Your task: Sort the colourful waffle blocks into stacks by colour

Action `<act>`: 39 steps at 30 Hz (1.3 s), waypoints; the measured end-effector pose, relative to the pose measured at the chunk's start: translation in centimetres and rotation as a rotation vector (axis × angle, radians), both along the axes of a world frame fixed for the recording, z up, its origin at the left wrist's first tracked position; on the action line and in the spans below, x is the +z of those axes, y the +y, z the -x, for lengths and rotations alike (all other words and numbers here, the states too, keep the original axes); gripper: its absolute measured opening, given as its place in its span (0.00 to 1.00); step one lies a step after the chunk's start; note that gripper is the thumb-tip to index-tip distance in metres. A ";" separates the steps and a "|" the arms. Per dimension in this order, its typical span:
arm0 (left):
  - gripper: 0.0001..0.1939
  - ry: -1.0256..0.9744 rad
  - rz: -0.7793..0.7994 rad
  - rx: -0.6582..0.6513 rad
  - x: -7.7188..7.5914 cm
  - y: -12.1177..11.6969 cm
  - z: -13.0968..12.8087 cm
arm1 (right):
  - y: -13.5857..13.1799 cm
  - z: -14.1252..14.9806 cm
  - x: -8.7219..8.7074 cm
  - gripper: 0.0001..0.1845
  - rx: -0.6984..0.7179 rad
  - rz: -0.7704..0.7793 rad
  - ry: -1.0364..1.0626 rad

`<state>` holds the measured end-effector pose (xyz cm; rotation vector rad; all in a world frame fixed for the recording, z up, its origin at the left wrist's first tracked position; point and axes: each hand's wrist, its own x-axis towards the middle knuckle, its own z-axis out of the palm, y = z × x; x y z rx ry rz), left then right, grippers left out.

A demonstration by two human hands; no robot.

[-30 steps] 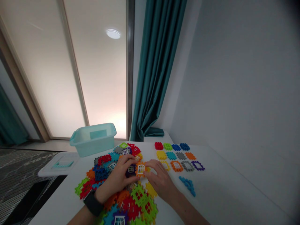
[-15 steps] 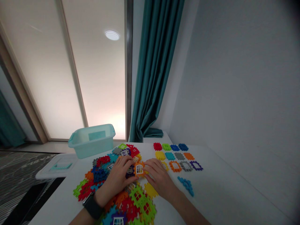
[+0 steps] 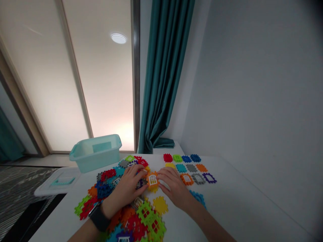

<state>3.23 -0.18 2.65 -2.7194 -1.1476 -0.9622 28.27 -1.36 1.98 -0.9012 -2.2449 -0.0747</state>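
Observation:
Both my hands meet over an orange tile with a white window (image 3: 152, 179), held between their fingertips just above the table. My left hand (image 3: 127, 190), a dark watch on its wrist, curls over the colourful tile pile (image 3: 113, 195) and pinches the tile's left side. From the right, my right hand (image 3: 174, 188) closes its fingers on the tile's other edge. Something yellow shows just under the orange tile; I cannot tell if it is joined to it.
Rows of single tiles (image 3: 188, 168) lie sorted right of my hands, with a blue piece (image 3: 198, 197) nearer me. A teal bin (image 3: 96, 153) stands at the back left, its lid (image 3: 59, 181) beside it. A white wall and green curtain (image 3: 164, 77) rise behind the white table (image 3: 239, 208).
The orange window tile has been lifted slightly between both hands and my right hand has shifted up and right. The view has drifted a little to the right.

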 end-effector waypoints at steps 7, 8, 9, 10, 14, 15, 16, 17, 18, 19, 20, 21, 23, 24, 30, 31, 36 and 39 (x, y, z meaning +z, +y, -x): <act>0.12 0.074 -0.054 -0.011 1.3 1.2 -3.3 | 0.4 -3.0 -0.2 0.11 -0.054 0.005 0.040; 0.12 0.075 -0.053 -0.019 1.3 1.5 -3.9 | 0.5 -3.6 -0.2 0.11 -0.063 0.012 0.038; 0.12 0.077 -0.048 -0.026 1.3 1.7 -4.6 | 0.6 -4.2 -0.3 0.12 -0.072 0.022 0.035; 0.12 0.082 -0.039 -0.032 1.2 2.0 -5.3 | 0.7 -4.9 -0.4 0.12 -0.082 0.033 0.033; 0.12 0.099 -0.014 -0.031 0.6 2.7 -8.1 | 1.3 -7.5 -1.0 0.12 -0.127 0.076 0.034; 0.12 0.112 -0.014 -0.030 0.4 2.9 -8.8 | 1.5 -8.1 -1.2 0.13 -0.136 0.091 0.032; 0.13 0.124 -0.013 -0.032 0.3 3.1 -9.6 | 1.6 -8.7 -1.4 0.13 -0.143 0.107 0.030; 0.13 0.130 -0.011 -0.035 0.1 3.3 -10.3 | 1.8 -9.4 -1.7 0.13 -0.150 0.121 0.029; 0.13 0.139 -0.001 -0.048 0.0 3.5 -11.0 | 1.9 -10.0 -1.9 0.13 -0.160 0.132 0.031; 0.13 0.145 0.010 -0.059 -0.2 3.8 -11.7 | 2.0 -10.6 -2.2 0.13 -0.171 0.138 0.034; 0.12 0.149 0.020 -0.069 -0.3 4.0 -12.4 | 2.1 -11.2 -2.5 0.12 -0.183 0.139 0.037; 0.12 0.147 0.029 -0.073 -0.5 4.3 -13.1 | 2.2 -11.7 -2.7 0.12 -0.195 0.137 0.041; 0.12 0.155 0.059 -0.088 -0.8 4.9 -14.3 | 2.3 -12.7 -3.2 0.13 -0.214 0.134 0.041; 0.12 0.161 0.075 -0.091 -1.0 5.2 -14.8 | 2.3 -13.1 -3.5 0.13 -0.224 0.138 0.037; 0.10 0.187 0.132 -0.101 -2.2 6.1 -16.8 | 2.7 -14.8 -4.5 0.14 -0.270 0.197 -0.025; 0.10 0.191 0.140 -0.101 -2.3 6.2 -17.0 | 2.7 -14.9 -4.6 0.14 -0.275 0.210 -0.037; 0.10 0.214 0.172 -0.096 -2.7 6.3 -17.4 | 2.7 -15.0 -4.7 0.14 -0.300 0.253 -0.063; 0.10 0.224 0.183 -0.099 -2.8 6.3 -17.5 | 2.6 -14.9 -4.7 0.15 -0.300 0.274 -0.067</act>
